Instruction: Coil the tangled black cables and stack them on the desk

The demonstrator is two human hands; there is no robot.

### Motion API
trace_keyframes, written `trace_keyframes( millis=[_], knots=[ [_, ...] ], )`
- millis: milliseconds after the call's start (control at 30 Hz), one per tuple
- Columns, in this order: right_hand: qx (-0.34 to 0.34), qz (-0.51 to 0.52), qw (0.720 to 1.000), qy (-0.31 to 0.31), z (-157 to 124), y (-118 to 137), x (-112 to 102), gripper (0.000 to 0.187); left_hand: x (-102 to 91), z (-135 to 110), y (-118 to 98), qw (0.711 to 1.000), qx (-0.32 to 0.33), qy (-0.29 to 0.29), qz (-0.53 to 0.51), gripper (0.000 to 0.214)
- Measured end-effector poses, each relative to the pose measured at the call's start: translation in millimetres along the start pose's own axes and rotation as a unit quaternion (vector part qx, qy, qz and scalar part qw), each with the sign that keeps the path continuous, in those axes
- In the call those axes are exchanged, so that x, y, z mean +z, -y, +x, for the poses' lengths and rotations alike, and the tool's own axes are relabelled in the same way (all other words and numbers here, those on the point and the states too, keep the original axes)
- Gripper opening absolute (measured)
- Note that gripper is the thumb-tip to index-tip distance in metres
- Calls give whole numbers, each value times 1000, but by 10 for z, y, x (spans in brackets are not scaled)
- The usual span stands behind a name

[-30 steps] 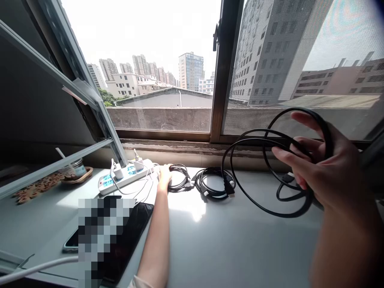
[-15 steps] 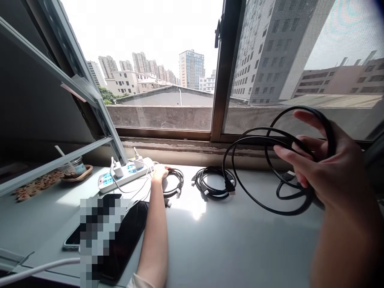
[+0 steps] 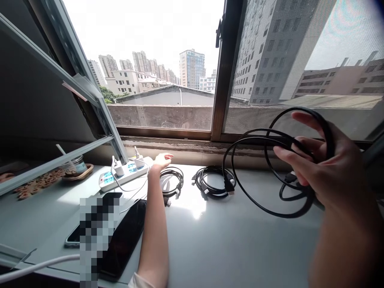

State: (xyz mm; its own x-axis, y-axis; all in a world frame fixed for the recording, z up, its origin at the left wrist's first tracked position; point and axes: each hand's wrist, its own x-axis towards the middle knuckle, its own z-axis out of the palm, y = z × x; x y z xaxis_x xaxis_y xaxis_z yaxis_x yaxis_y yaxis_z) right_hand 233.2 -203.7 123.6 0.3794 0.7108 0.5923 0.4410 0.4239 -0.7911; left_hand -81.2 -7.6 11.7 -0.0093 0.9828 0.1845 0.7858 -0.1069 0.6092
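Observation:
My right hand [image 3: 327,160], raised at the right, is closed around a loosely looped black cable [image 3: 271,216]. One plug of this cable hangs at the left side of its loops, over a coiled black cable [image 3: 214,182] on the table. My left hand [image 3: 162,160] is stretched out near the wall below the window, fingers extended and seemingly holding nothing. Just below it lies another coiled black cable [image 3: 174,182], its plugs resting on the table. Whether the hand touches that coil cannot be made out.
A white power strip [image 3: 129,174] with plugged-in chargers is left of my left hand. A black tablet-like device [image 3: 126,244] and a phone [image 3: 73,238] lie nearer me, partly pixelated. A metal rack [image 3: 90,76] slants across the left; a glass jar [image 3: 76,165] stands behind it.
My left hand has lifted off the left coil and shifted slightly up toward the wall, its fingers straightening. The right hand and its looped cable have barely moved.

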Motion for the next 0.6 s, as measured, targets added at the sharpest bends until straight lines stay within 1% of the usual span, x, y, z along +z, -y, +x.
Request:
trace_keyframes(
  millis=[33, 100, 200, 300, 400, 500, 567, 600],
  knots=[
    [6, -5, 1000, 3, -1, 2, 6, 65, -55, -6, -71, 1000, 7, -3, -11, 16],
    [6, -4, 1000, 15, -4, 0, 20, 69, -144, -42, -239, 999, 25, -12, -34, 27],
    [-3, 7, 999, 32, -10, -13, 33, 69, -206, -146, -527, 996, 55, -19, -62, 33],
    [-9, 12, 999, 40, -9, -29, 28, 59, -193, -253, -776, 993, 88, 8, -79, 30],
    [-19, 18, 999, 39, -6, -31, 17, 53, -167, -319, -928, 990, 110, 34, -82, 27],
    [-10, 19, 999, 35, -22, 5, 43, 57, -170, -374, -1049, 988, 128, 31, -85, 24],
    [-4, 18, 1000, 19, -46, 45, 103, 62, -188, -452, -1171, 976, 175, 34, -126, 22],
    [-5, 21, 1000, 7, -62, 65, 145, 64, -199, -511, -1250, 964, 208, 42, -162, 24]
  ],
)
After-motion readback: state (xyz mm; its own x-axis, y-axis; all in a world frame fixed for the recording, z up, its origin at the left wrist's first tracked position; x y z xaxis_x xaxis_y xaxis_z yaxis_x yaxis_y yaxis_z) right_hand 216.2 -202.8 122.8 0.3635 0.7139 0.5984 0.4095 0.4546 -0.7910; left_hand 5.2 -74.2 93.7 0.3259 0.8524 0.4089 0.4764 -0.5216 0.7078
